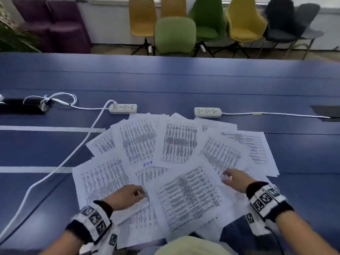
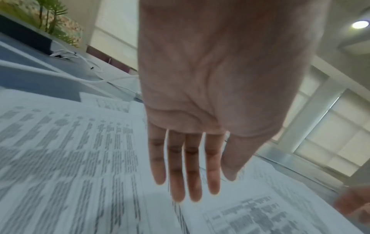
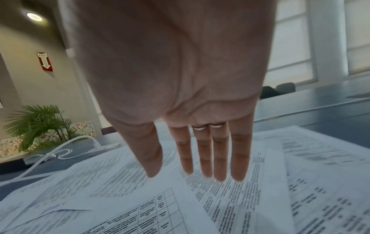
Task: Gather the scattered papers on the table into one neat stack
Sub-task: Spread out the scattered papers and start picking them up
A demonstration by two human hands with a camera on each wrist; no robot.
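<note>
I hold my left hand [image 1: 127,196] and right hand [image 1: 234,179] flat, fingers straight, gripping nothing, over either side of the papers [image 1: 176,162] fanned across the blue table [image 1: 184,80], likely to sweep them together.

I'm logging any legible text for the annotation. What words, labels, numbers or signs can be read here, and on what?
"FIRE": white letters above a white down arrow on the red wall sign.
Printed papers: dense text and tables, all too blurred to read.
Blue handwritten mark on one sheet: not legible.
Wristband markers: black-and-white patterns, no words.
Power strips: no readable label.
</note>
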